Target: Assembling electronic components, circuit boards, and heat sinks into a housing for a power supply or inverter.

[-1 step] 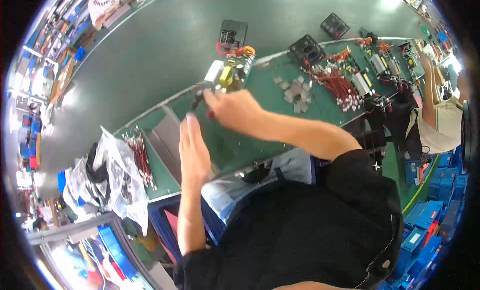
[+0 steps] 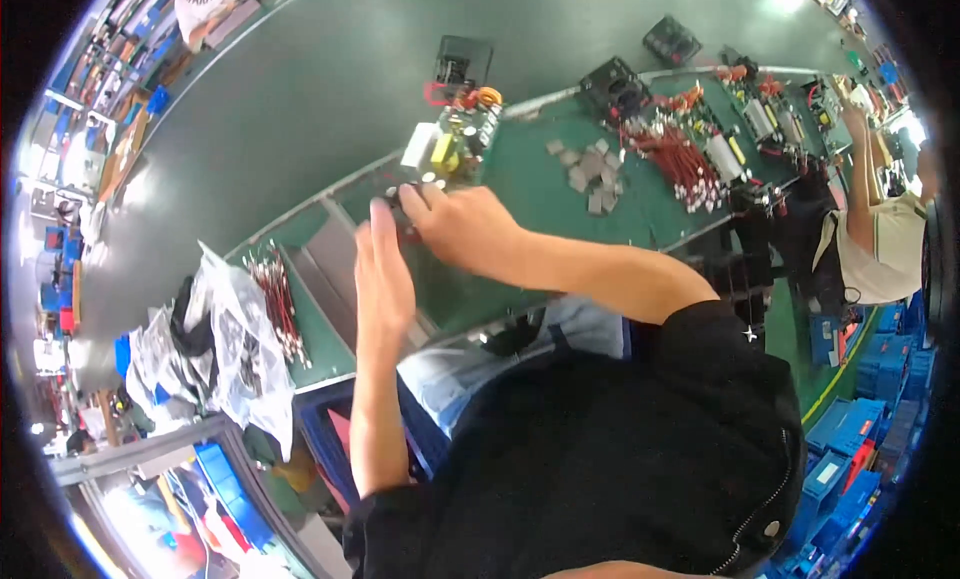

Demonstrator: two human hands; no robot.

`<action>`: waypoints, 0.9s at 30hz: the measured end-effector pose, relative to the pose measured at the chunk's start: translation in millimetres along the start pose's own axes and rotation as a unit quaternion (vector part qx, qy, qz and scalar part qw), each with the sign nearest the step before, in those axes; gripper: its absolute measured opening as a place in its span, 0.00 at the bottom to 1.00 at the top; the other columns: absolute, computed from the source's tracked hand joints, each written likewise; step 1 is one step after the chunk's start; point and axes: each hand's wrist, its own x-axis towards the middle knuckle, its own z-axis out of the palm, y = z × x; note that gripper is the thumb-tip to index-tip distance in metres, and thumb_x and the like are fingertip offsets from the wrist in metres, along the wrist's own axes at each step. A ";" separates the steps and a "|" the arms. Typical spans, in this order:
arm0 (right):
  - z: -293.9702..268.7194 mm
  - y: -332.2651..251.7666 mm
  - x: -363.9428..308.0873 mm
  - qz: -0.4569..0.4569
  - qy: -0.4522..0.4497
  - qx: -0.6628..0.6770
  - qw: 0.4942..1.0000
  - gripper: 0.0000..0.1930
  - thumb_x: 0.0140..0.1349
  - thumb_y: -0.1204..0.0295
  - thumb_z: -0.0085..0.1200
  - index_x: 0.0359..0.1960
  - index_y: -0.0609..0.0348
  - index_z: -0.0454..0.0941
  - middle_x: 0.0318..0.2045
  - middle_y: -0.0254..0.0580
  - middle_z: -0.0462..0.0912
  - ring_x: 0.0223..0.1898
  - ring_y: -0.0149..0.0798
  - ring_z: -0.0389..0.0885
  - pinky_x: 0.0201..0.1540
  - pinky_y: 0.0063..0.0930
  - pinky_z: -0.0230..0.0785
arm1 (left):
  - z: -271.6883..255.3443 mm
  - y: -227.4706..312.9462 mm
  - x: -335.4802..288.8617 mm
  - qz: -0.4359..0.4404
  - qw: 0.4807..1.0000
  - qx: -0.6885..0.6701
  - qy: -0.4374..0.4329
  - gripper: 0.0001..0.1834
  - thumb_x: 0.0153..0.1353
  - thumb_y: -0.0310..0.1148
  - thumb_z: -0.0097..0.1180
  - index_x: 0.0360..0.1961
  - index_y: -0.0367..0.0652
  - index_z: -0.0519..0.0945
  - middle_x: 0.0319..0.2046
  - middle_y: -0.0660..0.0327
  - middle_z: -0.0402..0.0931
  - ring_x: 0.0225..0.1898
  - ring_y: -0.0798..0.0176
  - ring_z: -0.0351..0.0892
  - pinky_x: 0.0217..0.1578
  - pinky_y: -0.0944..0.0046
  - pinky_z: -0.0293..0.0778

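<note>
My right hand (image 2: 465, 229) reaches in from the right with bent fingers closed round a small dark thing, mostly hidden and blurred. Beside it my left hand (image 2: 383, 289) points away from me, fingers stretched out and close together. Its fingertips are next to the dark thing; whether they touch it I cannot tell. Just beyond both hands lies a circuit board (image 2: 465, 129) with a white block, a yellow part and orange wire coils. A black plastic housing (image 2: 465, 61) sits past the board, with a red wire between them.
On the green bench, small grey pads (image 2: 595, 174) are heaped right of my hands, near red-brown wire bundles (image 2: 670, 164) and more black housings (image 2: 612, 87). A grey divider (image 2: 328, 264), further wires (image 2: 278, 304) and clear plastic bags (image 2: 235, 349) are leftward. A co-worker (image 2: 880, 224) works at far right.
My right hand has shifted slightly, its fingers now closer to my left fingertips. A red end seen under the right hand before is less visible. The bench items look unchanged.
</note>
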 end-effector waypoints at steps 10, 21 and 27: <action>35.7 -55.0 -37.9 -0.019 0.106 0.146 0.983 0.29 0.55 0.76 0.55 0.60 0.76 0.68 0.54 0.71 0.74 0.45 0.53 0.85 0.45 0.35 0.79 | -16.8 -18.3 50.7 -0.035 0.967 0.229 0.106 0.31 0.50 0.48 0.71 0.44 0.29 0.84 0.37 0.43 0.86 0.44 0.46 0.87 0.48 0.53 0.78; -49.1 62.3 -116.6 0.115 0.166 0.080 0.976 0.10 0.56 0.74 0.66 0.40 0.57 0.83 0.36 0.44 0.84 0.39 0.48 0.83 0.42 0.38 0.76 | -50.4 -6.9 116.7 0.068 0.952 0.288 -0.080 0.23 0.55 0.35 0.67 0.49 0.32 0.81 0.35 0.47 0.85 0.34 0.52 0.86 0.40 0.57 0.79; -51.6 95.1 -137.0 0.152 0.092 0.119 0.977 0.09 0.57 0.75 0.65 0.39 0.57 0.82 0.34 0.41 0.81 0.33 0.41 0.83 0.34 0.30 0.76 | -17.9 -11.5 102.0 0.156 0.897 0.413 0.032 0.24 0.60 0.35 0.61 0.54 0.31 0.77 0.46 0.40 0.81 0.51 0.37 0.79 0.54 0.48 0.73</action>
